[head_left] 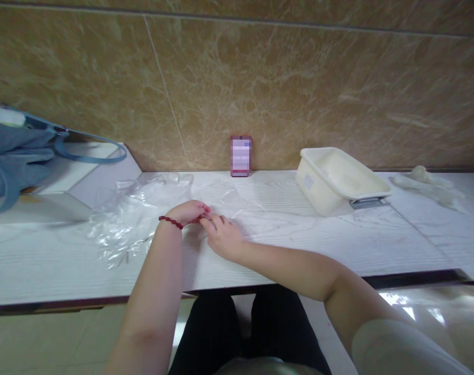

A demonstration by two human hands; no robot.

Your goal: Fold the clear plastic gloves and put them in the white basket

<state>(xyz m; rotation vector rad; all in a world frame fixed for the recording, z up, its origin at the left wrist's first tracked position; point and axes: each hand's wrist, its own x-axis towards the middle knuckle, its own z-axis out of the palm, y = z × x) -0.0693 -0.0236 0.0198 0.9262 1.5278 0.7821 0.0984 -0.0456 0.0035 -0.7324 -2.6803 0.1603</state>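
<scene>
L hand (190,211) & R hand (226,238) together, fingertips pinched on 1 clear plastic film (232,197) spreading fwd-R, long axis unclear; 1 phone (241,156) beyond.

— Left of the left hand (188,212)?
— Plastic film (141,208), just beside, on the counter (377,239); farther left, one box (114,177) with handbag (24,148) on top.
— Behind the right hand (224,238)?
— Phone (241,155), one, upright against the wall (260,78).
— Right of that hand?
— Tub (322,185), well apart, same counter; farther right, second plastic piece (432,186).
</scene>
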